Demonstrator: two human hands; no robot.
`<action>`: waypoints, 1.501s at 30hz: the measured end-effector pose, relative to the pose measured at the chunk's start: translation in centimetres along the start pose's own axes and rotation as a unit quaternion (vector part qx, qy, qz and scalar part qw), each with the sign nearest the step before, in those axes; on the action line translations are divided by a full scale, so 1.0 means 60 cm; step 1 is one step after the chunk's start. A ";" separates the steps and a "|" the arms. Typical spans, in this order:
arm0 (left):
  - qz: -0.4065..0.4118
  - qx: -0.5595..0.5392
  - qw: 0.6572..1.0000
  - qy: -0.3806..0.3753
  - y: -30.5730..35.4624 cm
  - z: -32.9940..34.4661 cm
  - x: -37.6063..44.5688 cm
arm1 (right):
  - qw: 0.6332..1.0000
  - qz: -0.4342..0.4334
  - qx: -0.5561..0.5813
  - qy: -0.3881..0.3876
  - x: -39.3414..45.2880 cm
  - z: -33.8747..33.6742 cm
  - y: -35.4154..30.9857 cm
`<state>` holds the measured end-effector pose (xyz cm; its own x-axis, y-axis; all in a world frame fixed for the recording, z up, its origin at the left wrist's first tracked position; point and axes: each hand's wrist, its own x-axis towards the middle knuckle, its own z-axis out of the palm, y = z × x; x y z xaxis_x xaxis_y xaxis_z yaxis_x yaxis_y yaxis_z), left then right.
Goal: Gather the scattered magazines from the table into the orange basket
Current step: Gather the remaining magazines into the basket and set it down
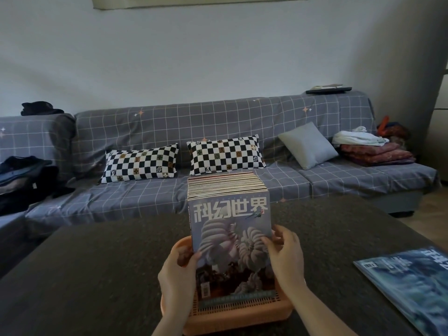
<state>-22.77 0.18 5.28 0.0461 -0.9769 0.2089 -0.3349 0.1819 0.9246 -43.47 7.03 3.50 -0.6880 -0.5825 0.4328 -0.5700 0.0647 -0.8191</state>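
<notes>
With both the left hand [178, 270] and right hand [286, 258] gripping the front magazine [230, 238], the crammed orange basket [237, 314] at lower centre could tip.

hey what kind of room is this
Most likely a home living room: a long sofa in a grid-patterned cover, checkered pillows on it, and a dark low table in front.

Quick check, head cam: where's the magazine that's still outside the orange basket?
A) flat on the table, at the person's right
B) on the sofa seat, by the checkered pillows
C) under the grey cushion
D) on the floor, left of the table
A: a blue-covered magazine lies flat on the dark table at the right edge of view, apart from the orange basket, where both hands hold the front magazine upright.
</notes>
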 end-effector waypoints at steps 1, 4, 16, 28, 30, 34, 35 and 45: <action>0.002 0.019 1.000 0.000 -0.002 0.000 -0.001 | 1.000 0.002 -0.001 -0.014 0.000 0.002 0.003; 0.003 0.050 0.999 -0.016 -0.005 0.002 -0.007 | 0.997 0.013 -0.012 -0.076 0.002 0.006 0.012; 0.014 0.052 0.998 -0.036 0.012 0.006 -0.031 | 0.996 0.003 -0.023 -0.086 0.001 0.003 0.014; 0.045 0.004 0.999 0.017 0.021 0.009 -0.064 | 0.996 0.012 0.036 -0.083 -0.012 -0.048 -0.005; 0.077 -0.014 0.997 -0.016 0.024 0.019 -0.075 | 0.996 0.011 0.035 -0.080 -0.019 -0.062 -0.003; 0.136 -0.001 0.987 -0.090 0.044 0.059 -0.101 | 0.997 0.016 0.019 -0.077 -0.035 -0.100 0.009; 0.142 0.006 0.984 -0.108 0.051 0.073 -0.107 | 0.997 0.018 0.015 -0.078 -0.039 -0.112 0.013; 0.217 0.033 0.934 -0.281 0.112 0.269 -0.188 | 0.994 0.043 -0.098 -0.016 -0.061 -0.264 0.112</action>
<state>-40.70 10.62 3.99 -0.6025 -0.7210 0.3421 -0.2657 0.5855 0.7659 -51.93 22.42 2.38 -0.7254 -0.5927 0.3501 -0.5886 0.2705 -0.7618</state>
